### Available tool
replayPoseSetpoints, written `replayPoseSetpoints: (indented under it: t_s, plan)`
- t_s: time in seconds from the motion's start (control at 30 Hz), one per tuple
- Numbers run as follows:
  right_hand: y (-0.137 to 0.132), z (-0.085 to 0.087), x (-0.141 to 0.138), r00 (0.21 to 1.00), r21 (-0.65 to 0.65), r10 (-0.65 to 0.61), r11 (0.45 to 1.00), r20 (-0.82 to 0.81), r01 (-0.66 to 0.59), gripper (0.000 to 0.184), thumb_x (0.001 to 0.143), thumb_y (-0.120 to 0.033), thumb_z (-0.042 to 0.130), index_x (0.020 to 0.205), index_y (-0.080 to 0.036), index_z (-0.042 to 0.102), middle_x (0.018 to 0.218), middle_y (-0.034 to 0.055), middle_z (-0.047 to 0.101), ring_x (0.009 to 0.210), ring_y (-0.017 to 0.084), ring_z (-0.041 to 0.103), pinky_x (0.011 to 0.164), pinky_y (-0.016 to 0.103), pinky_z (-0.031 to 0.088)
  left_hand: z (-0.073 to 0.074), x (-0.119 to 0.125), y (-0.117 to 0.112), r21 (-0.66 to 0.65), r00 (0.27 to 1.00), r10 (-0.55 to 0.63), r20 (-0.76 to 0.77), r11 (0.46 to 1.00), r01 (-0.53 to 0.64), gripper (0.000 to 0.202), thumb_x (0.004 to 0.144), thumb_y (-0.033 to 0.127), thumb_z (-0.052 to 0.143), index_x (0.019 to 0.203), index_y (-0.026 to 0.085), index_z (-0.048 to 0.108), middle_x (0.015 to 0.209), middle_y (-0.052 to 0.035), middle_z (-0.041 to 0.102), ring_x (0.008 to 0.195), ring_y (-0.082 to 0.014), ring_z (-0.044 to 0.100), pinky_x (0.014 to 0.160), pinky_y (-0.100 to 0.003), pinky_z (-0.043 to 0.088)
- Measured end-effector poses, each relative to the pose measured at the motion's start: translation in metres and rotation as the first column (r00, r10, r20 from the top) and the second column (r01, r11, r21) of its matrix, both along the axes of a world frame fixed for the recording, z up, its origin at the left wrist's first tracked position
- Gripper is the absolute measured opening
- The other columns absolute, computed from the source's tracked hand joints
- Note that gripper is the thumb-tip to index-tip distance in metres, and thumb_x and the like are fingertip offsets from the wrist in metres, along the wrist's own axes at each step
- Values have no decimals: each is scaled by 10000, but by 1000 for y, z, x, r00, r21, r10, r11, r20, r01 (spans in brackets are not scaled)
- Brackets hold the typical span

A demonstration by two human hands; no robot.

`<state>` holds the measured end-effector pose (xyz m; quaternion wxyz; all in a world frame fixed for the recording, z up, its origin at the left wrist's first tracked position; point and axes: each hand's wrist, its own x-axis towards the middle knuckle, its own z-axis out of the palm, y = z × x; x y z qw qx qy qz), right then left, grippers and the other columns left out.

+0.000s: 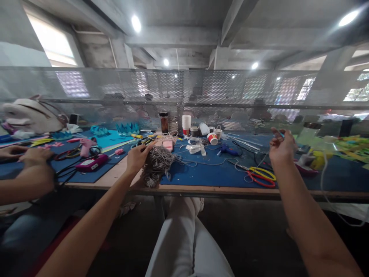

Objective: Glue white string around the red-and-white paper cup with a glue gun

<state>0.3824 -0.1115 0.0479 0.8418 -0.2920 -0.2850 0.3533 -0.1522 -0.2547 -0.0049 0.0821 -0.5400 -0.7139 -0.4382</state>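
A tangled heap of grey cord lies at the table's front edge, some strands hanging over it. My left hand rests against the heap's left side with its fingers stretched out, not gripped round anything. Raised on the right, my right hand has its fingers closed on a thin grey strand that runs down from it towards the table. Loose cord crosses the blue mat between the heap and the right side. Scissors with red and yellow handles lie below and left of my right hand.
A blue glue gun, stacked paper cups, a tipped red cup and a dark bottle stand further back. At left, another person's hands work near a pink glue gun. A perforated screen closes the back.
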Motion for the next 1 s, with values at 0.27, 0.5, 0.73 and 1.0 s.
replayPoseSetpoints:
  t_s: [0.27, 0.5, 0.73, 1.0]
  plan:
    - [-13, 4, -31, 984, 52, 60, 996, 166, -69, 209, 886, -413, 567, 887, -205, 588, 980, 55, 746, 453, 54, 494, 410, 190, 339, 4, 15, -4, -20, 988, 93, -123, 995, -96, 439, 893, 563, 508, 1003, 195, 721, 898, -109, 742, 854, -275, 649, 717, -306, 421]
    - [-49, 30, -85, 887, 153, 178, 952, 426, -265, 248, 904, -448, 564, 898, -209, 631, 1093, 75, 727, 582, 75, 567, 489, 217, 418, 5, 105, -9, 76, 901, -322, -290, 931, 357, 413, 935, 442, 518, 1247, 186, 608, 1244, -111, 667, 1187, -274, 573, 1045, -387, 400]
    - [-74, 64, -69, 894, 285, 113, 924, 433, -255, 258, 926, -440, 503, 925, -225, 646, 1094, 61, 704, 685, 84, 614, 517, 218, 449, -22, 116, 7, -242, 811, -521, -268, 851, 466, 314, 892, 363, 570, 1127, 208, 709, 1104, -93, 743, 1038, -276, 666, 962, -387, 465]
    - [-46, 43, -25, 937, 215, -67, 977, 343, -9, 310, 915, -501, 503, 847, -225, 626, 885, 18, 693, 512, 65, 511, 456, 208, 410, -20, 68, -2, -222, 915, -392, -98, 905, 364, 287, 906, 406, 519, 986, 244, 743, 853, -33, 775, 807, -242, 698, 759, -316, 474]
